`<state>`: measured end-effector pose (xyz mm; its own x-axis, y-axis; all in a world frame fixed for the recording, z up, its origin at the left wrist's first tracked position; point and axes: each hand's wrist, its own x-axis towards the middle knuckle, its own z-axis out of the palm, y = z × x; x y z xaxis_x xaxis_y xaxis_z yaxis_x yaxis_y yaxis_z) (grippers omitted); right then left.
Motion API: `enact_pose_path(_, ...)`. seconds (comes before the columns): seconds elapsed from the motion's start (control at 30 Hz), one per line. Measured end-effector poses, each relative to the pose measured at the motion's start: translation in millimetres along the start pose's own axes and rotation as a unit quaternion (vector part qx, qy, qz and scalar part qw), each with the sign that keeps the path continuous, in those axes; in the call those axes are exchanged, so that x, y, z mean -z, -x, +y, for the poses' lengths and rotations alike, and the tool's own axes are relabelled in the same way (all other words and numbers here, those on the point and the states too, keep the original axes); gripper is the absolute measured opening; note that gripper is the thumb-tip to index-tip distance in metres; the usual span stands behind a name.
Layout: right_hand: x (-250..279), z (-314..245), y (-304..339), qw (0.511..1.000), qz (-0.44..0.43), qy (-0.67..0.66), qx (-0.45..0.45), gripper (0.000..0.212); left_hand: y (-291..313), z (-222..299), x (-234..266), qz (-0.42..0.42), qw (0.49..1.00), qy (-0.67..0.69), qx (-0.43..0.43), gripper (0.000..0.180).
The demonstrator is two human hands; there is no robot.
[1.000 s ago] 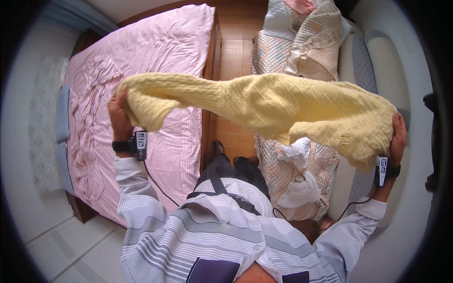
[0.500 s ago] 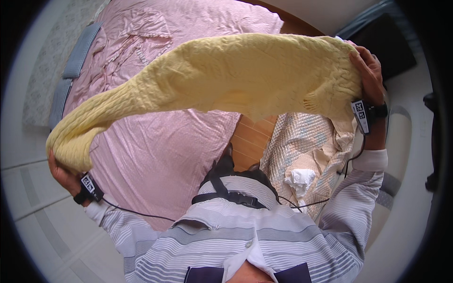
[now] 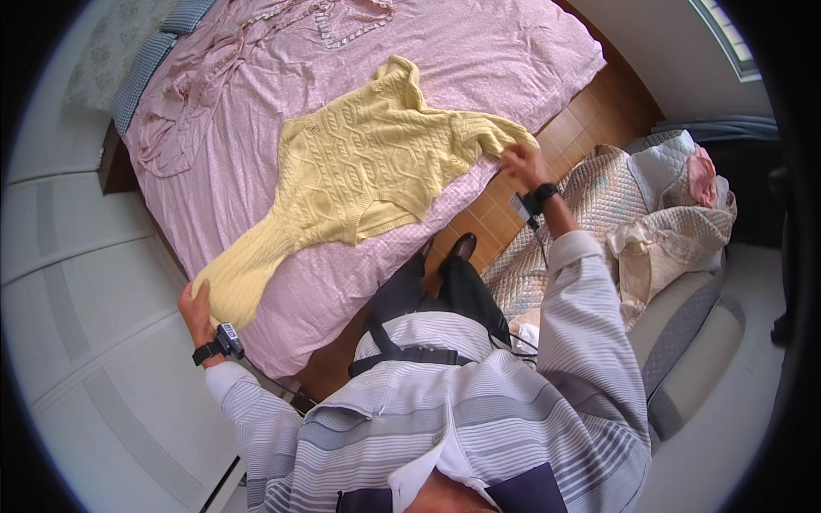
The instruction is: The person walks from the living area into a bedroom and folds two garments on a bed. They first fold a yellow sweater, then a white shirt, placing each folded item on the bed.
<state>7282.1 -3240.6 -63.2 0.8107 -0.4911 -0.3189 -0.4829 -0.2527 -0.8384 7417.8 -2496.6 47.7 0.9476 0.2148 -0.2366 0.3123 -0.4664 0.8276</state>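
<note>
A yellow cable-knit sweater (image 3: 351, 167) lies spread over the near part of a bed with a pink patterned sheet (image 3: 496, 60). Its neckline faces me, and its two sleeves stretch out to the sides. At the left, my left hand (image 3: 197, 309) is closed on the end of one sleeve, with the thumb on top, just past the bed's edge. My right hand (image 3: 525, 165) pinches the end of the other sleeve at the bed's right edge. Both wrists carry a black strap with a small device.
Blue checked pillows (image 3: 141, 77) and a ruffled pink cover (image 3: 188, 115) lie on the far left of the bed. A quilted bedspread (image 3: 590, 205) is heaped over a seat at the right. White cabinet fronts (image 3: 85, 342) stand at the left; wooden floor (image 3: 483, 227) shows beside the bed.
The sweater has come down from the air onto the bed and opened out flat. My right hand has moved left and nearer me, while my left hand has shifted slightly right, both still gripping the sleeves.
</note>
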Motion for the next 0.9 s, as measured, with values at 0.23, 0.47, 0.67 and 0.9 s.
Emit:
enact_pose_path(0.23,-72,128,38,0.961,-0.081,-0.153,-0.214,0.033,49,-34,-58,0.052,0.990,0.029,0.125,0.034)
enact_pose_path(0.47,-73,103,-5,0.959,-0.115,-0.144,-0.218,0.032,12,-72,-98,0.049,0.981,-0.170,0.076,0.031)
enact_pose_path(0.67,-84,28,-70,0.986,-0.106,-0.006,-0.130,0.032,-69,-76,-124,0.179,0.904,-0.368,-0.128,0.037)
enact_pose_path(0.9,-112,-11,-202,0.991,-0.088,0.086,-0.047,0.039,-131,-81,-237,-0.010,0.976,-0.189,-0.105,0.042)
